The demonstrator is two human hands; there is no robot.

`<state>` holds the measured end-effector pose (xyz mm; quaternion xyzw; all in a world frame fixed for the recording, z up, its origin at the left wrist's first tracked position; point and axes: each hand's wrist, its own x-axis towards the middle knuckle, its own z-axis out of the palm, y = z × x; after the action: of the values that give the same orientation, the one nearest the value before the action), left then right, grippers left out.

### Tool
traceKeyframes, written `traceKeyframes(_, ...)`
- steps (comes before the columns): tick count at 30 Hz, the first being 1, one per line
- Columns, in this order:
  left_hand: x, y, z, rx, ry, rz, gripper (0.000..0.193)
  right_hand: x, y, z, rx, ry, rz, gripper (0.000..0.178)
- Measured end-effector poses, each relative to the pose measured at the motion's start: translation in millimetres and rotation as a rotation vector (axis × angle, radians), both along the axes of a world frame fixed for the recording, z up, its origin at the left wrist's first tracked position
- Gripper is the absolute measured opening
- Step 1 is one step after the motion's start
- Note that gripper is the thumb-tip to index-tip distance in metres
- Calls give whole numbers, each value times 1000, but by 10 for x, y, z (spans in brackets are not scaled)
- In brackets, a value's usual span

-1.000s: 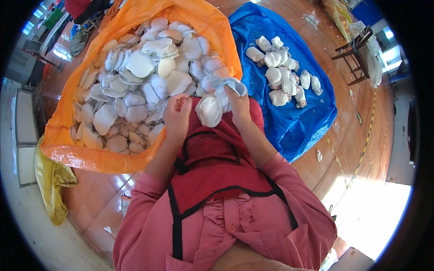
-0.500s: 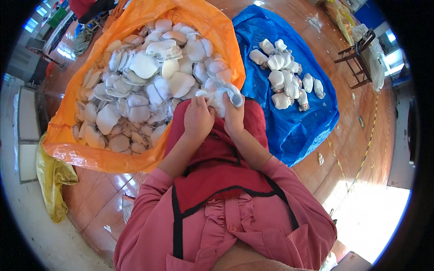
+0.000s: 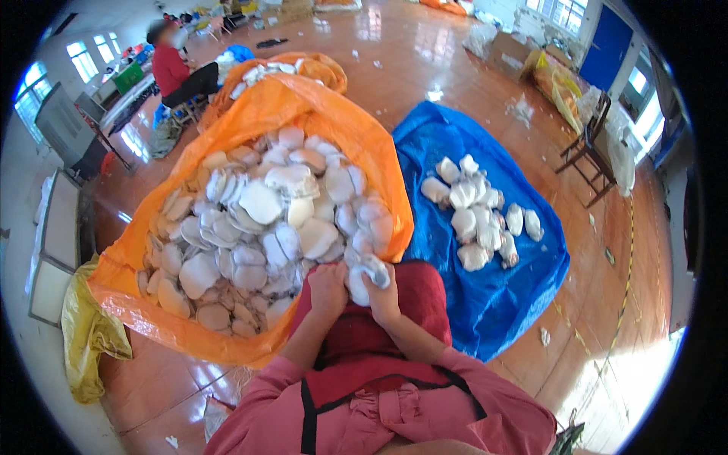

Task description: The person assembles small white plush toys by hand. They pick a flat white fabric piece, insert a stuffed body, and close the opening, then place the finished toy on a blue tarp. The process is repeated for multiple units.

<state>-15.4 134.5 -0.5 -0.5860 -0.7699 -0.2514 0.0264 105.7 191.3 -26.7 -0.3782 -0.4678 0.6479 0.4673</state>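
Right hand (image 3: pixel 385 297): fingers wrapped around a soft white bundle (image 3: pixel 356 287), grasping it, with the thumb across its front.
Left hand (image 3: pixel 328 291): fingers curled inward at the bundle's left side; whether they pinch its edge cannot be told.
Bundle: held between the two hands over the lap of a dark red apron (image 3: pixel 413 302), just beside the orange sack's lower right rim; a grey-blue fold shows on top.
Orange sack (image 3: pixel 220 341): wide open on the left, heaped with rounded white pads (image 3: pixel 260 203), some stacked in overlapping layers.
Blue plastic sheet (image 3: pixel 500 322): spread on the right, carrying a cluster of white bundles (image 3: pixel 476 212) nearer its upper edge than its lower corner; two lie apart toward the right edge.
Tiled floor (image 3: pixel 159 398): reddish-brown, with a yellow sack (image 3: pixel 89 334) near its left edge and a wooden chair (image 3: pixel 595 152) near its right.
Co-worker (image 3: pixel 176 72): seated beyond the orange sack, in a red top.
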Motion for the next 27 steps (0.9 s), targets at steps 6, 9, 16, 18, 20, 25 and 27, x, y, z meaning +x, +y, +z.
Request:
traceKeyframes(6, 104, -164, 259, 72, 44, -44, 18, 130, 154, 111, 89, -93, 135, 39)
traceKeyframes(9, 83, -169, 108, 15, -46, -42, 14, 127, 128, 198, 95, -110, 185, 39)
traceKeyframes(16, 7, -109, 138, 108, -271, -157, 23, 241, 189, 176, 44, 24, 224, 40)
traceKeyframes(18, 2, -127, 193, 164, -240, -240, 26, 306, 264, 167, -70, 106, 256, 39)
traceKeyframes(20, 47, -161, 229, 152, -232, -248, 29, 333, 233, 196, -55, 83, 276, 37)
traceKeyframes(25, 66, -199, 221, -51, -891, -240, 25, 455, 185, 213, 89, 80, 352, 39)
traceKeyframes(27, 68, -196, 227, -112, -1341, -269, 26, 464, 162, 230, -34, 216, 350, 37)
